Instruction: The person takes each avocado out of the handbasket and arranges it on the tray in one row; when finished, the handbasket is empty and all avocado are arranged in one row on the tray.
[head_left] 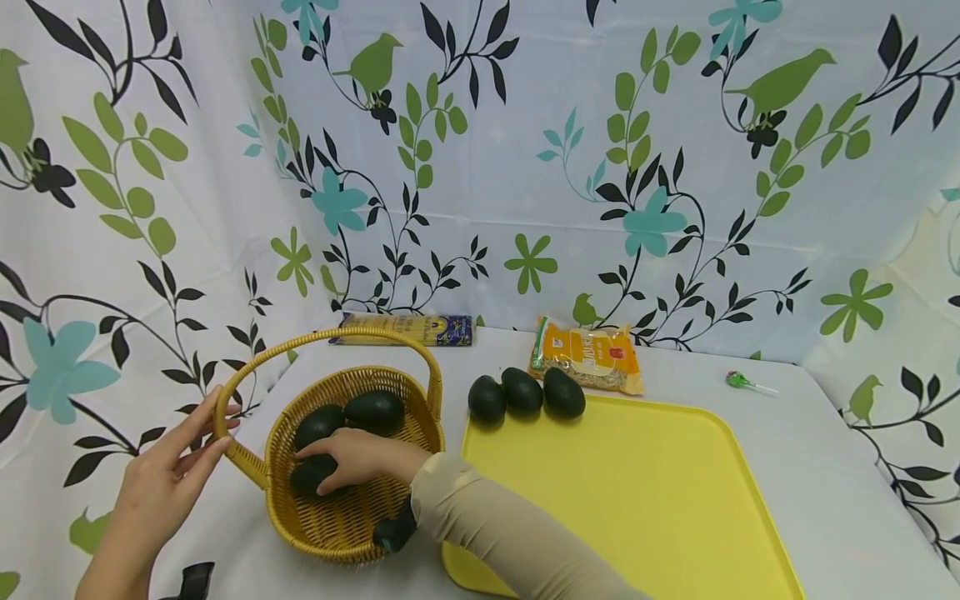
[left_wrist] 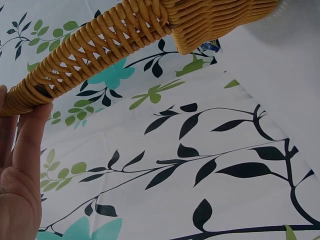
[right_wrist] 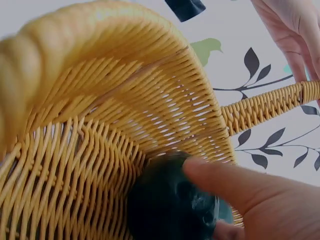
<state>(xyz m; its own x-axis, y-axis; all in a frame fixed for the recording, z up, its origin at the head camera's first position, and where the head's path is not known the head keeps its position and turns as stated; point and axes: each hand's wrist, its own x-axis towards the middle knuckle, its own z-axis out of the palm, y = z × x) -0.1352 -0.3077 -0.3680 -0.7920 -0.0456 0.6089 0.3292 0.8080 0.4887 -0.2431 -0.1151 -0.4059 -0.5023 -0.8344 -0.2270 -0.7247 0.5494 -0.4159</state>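
A wicker basket [head_left: 352, 542] with a tall arched handle [head_left: 330, 335] stands on the left of the table. My left hand [head_left: 161, 479] grips one side of that handle between thumb and fingers; the left wrist view has the woven handle [left_wrist: 95, 55] running up from the fingertips. Down inside the basket, my right hand [head_left: 363, 460] holds a dark green avocado [right_wrist: 167, 200], its thumb lying on the fruit's top. Two more avocados lie farther back in the basket, one at the left [head_left: 318, 425] and another behind it [head_left: 375, 412].
Right of the basket is a yellow tray [head_left: 630, 483], with three avocados [head_left: 522, 392] along its far left edge. Behind it lies an orange bag of grain [head_left: 588, 357]. A flat packet [head_left: 412, 329] sits behind the basket, and a lollipop [head_left: 738, 380] at the far right.
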